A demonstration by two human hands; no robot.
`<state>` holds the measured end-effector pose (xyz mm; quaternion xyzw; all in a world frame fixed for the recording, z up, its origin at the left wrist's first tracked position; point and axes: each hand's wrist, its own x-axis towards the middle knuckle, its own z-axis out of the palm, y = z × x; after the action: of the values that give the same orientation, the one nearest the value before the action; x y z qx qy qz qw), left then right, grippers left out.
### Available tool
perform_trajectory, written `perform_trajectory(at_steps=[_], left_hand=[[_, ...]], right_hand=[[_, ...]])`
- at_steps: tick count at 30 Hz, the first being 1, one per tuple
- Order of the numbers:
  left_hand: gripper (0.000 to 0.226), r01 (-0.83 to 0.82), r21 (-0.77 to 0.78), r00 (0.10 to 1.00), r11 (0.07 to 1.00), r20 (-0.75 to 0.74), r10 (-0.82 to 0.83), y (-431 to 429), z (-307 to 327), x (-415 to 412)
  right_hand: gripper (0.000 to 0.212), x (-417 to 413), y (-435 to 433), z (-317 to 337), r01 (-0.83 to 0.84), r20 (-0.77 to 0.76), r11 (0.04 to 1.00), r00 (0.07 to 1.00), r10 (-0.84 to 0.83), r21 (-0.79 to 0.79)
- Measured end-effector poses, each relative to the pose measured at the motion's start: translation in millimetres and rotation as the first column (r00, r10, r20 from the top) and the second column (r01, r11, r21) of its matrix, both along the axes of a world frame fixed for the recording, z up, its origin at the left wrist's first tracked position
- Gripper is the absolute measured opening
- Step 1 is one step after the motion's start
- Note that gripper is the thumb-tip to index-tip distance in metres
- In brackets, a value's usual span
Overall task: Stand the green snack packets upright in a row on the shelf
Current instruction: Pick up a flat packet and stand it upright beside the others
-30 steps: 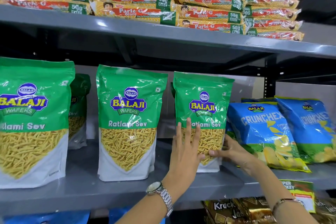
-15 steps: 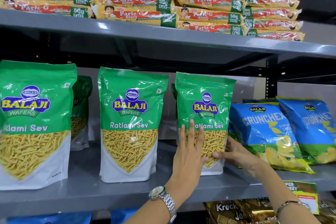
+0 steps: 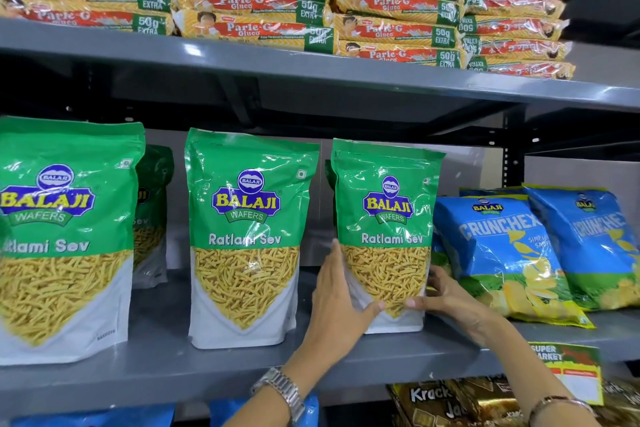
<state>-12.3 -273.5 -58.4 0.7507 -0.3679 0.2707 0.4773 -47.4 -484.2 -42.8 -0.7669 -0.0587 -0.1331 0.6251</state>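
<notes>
Three glossy green plastic snack packets with clear windows showing yellow sev stand upright in a row on the grey metal middle shelf (image 3: 214, 367): the left packet (image 3: 62, 239), partly cut off by the frame edge, the centre packet (image 3: 247, 236), and the right packet (image 3: 386, 232). A fourth green packet (image 3: 152, 215) stands further back, between the left and centre ones. Both hands hold the right packet low down. The left hand (image 3: 337, 302), with a metal wristwatch (image 3: 284, 392) on its wrist, lies flat and open along the packet's left edge, thumb pressed on the front near the bottom. The right hand (image 3: 446, 298) cups the packet's lower right corner, fingers curled behind it and thumb on the front. Just beside this packet lean blue foil crisp bags (image 3: 502, 253). On the upper grey shelf (image 3: 311, 69) lie stacks of yellow and red biscuit packs (image 3: 263, 0).
</notes>
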Motion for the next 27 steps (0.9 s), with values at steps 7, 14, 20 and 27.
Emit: perform_trajectory(at_steps=[7, 14, 20, 27], left_hand=[[0.101, 0.128, 0.101, 0.931, 0.987, -0.355, -0.084, 8.8, 2.1, 17.0], [0.095, 0.145, 0.067, 0.905, 0.987, -0.413, -0.105, 10.1, -1.6, 25.6], [0.097, 0.126, 0.064, 0.901, 0.99, -0.425, -0.087, 4.4, -2.2, 28.6], [0.093, 0.149, 0.037, 0.909, 0.988, -0.398, -0.122, -7.4, -2.5, 25.9]], right_hand=[[0.115, 3.4, 0.6, -1.0, -0.012, -0.035, 1.0, 0.999, 0.012, 0.005], [0.1, 7.5, 3.0, -2.5, 0.011, -0.013, 1.0, 1.0, -0.011, 0.013], [0.096, 6.8, -3.2, -2.8, 0.006, -0.006, 1.0, 1.0, -0.006, 0.025], [0.106, 5.7, -10.0, -4.4, 0.035, 0.007, 0.998, 0.999, -0.035, 0.05]])
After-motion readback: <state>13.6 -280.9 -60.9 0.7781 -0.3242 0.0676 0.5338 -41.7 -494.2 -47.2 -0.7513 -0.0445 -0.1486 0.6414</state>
